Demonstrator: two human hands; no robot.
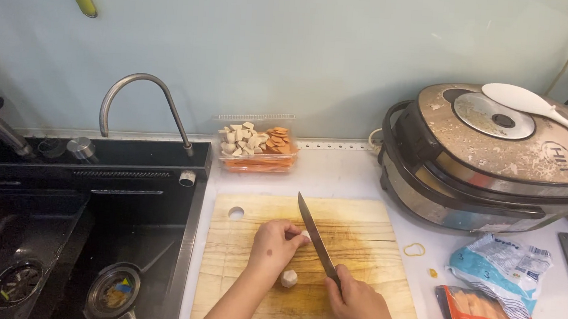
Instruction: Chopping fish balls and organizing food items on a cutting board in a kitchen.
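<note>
My left hand rests on the wooden cutting board, fingers curled over a small pale food piece at the knife blade. In my right hand I grip the handle of a kitchen knife, its blade angled up and left, touching the piece under my left fingertips. A second pale chunk lies on the board beside my left wrist. Behind the board stands a clear container filled with pale cut pieces and orange slices.
A black sink with a curved tap lies to the left. A large rice cooker with a white spoon on its lid stands at right. Two food packets and a rubber band lie on the counter.
</note>
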